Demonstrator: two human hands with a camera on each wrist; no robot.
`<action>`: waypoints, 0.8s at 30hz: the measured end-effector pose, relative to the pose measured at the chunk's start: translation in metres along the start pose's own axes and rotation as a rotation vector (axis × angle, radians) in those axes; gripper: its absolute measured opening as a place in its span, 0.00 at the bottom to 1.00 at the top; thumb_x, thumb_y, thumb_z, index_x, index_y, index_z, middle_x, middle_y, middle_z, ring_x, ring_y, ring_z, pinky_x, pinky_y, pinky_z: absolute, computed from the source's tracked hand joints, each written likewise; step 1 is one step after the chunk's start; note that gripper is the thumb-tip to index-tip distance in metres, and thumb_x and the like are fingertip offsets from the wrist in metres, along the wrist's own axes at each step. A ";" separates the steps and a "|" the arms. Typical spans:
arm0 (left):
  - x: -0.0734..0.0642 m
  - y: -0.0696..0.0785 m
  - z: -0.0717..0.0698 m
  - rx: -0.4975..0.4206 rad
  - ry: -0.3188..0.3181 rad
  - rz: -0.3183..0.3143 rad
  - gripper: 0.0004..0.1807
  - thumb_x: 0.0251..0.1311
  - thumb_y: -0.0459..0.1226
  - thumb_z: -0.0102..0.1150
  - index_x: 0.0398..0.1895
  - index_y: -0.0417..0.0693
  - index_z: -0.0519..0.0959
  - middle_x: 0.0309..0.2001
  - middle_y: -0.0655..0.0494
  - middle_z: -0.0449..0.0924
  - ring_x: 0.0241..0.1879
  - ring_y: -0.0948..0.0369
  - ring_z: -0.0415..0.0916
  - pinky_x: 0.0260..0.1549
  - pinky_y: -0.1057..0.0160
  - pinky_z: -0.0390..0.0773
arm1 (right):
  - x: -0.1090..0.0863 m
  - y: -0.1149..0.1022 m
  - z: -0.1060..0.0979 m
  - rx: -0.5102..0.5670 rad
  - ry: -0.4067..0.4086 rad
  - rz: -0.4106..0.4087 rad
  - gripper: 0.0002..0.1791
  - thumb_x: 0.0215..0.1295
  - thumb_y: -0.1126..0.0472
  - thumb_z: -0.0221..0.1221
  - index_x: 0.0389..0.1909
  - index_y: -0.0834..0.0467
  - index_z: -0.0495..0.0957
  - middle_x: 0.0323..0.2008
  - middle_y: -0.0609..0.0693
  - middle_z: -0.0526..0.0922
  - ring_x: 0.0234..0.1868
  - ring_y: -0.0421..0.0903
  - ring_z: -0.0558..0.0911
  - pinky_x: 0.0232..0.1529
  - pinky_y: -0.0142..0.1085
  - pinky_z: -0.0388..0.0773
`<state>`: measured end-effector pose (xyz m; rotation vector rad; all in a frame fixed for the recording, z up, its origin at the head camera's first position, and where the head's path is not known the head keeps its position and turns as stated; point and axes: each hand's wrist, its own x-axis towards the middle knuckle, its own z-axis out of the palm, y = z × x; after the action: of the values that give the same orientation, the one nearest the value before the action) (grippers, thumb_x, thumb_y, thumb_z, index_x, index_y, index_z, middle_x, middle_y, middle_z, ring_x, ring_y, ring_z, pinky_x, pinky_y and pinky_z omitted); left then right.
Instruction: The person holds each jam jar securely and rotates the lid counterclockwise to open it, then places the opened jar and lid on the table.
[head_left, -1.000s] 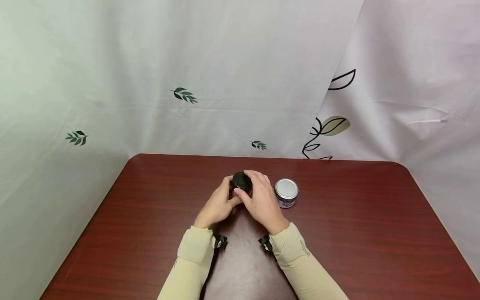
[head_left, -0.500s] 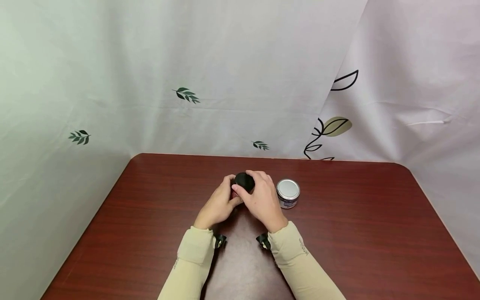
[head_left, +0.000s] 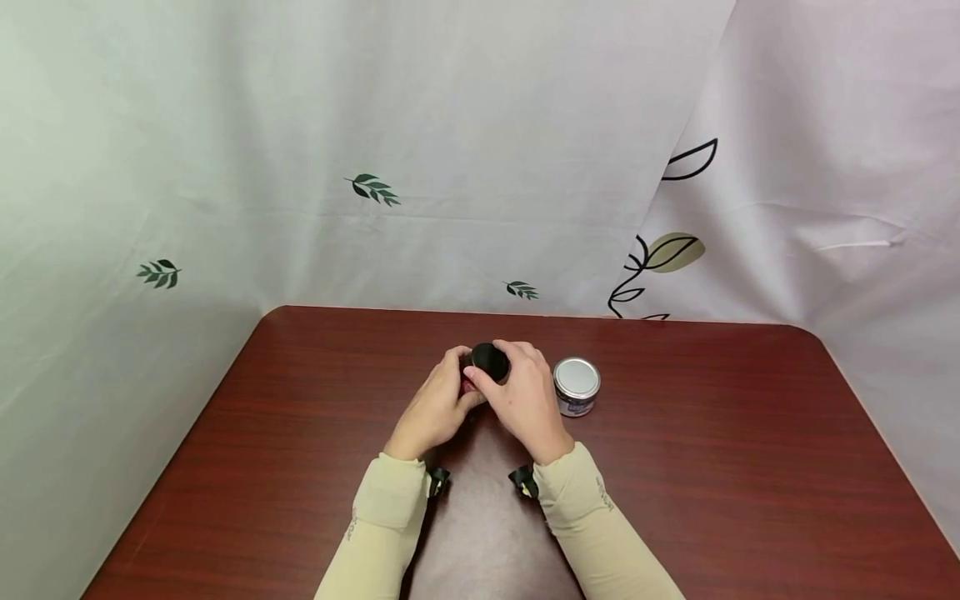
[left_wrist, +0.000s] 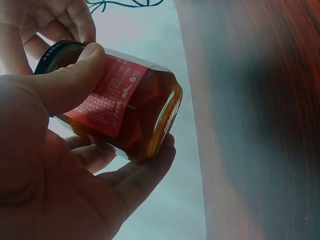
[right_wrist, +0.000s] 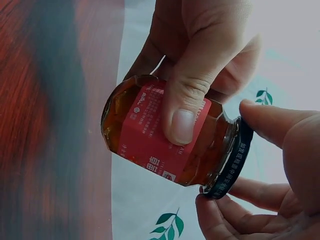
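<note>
A faceted glass jar (right_wrist: 132, 107) with amber contents, a red label and a black lid (right_wrist: 232, 160) is between my two hands. My left hand (head_left: 432, 406) grips the glass body; its thumb presses over the red label (left_wrist: 112, 95) and its fingers wrap the far side. With thumb and fingertips, my right hand (head_left: 525, 397) pinches the rim of the lid. In the head view the lid's black top faces up, tilted, while the hands hide most of the glass.
A short round can (head_left: 577, 387) with a silver lid stands on the reddish-brown wooden table (head_left: 712, 442), just right of my right hand. A white curtain (head_left: 450, 125) with leaf prints hangs behind the table's back edge.
Since the earliest frame the jar's lid has shifted slightly right in the head view, and my right thumb has moved up a little along its edge. The left hand keeps its grip.
</note>
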<state>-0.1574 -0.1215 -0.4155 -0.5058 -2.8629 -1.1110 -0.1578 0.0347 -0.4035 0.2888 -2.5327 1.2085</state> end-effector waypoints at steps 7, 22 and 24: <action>0.001 -0.003 0.001 0.016 0.018 0.028 0.33 0.65 0.37 0.66 0.68 0.35 0.61 0.54 0.41 0.76 0.55 0.49 0.73 0.55 0.50 0.73 | -0.001 0.000 0.001 -0.023 0.001 -0.021 0.30 0.60 0.48 0.71 0.55 0.65 0.82 0.51 0.59 0.83 0.53 0.56 0.80 0.55 0.49 0.75; 0.002 -0.003 -0.001 0.022 0.008 0.022 0.33 0.64 0.37 0.67 0.67 0.35 0.63 0.53 0.43 0.76 0.53 0.51 0.74 0.55 0.51 0.73 | -0.001 0.000 0.001 -0.044 -0.028 -0.037 0.29 0.62 0.49 0.69 0.57 0.66 0.81 0.53 0.59 0.82 0.55 0.56 0.79 0.56 0.49 0.74; 0.002 -0.003 -0.001 0.024 0.009 0.019 0.33 0.64 0.37 0.67 0.67 0.35 0.63 0.54 0.43 0.76 0.53 0.51 0.74 0.55 0.51 0.73 | -0.001 -0.001 0.000 -0.043 -0.032 -0.039 0.29 0.62 0.49 0.69 0.57 0.66 0.81 0.54 0.59 0.82 0.55 0.56 0.79 0.56 0.49 0.74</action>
<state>-0.1603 -0.1242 -0.4165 -0.5242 -2.8535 -1.0720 -0.1566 0.0342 -0.4036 0.3488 -2.5643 1.1422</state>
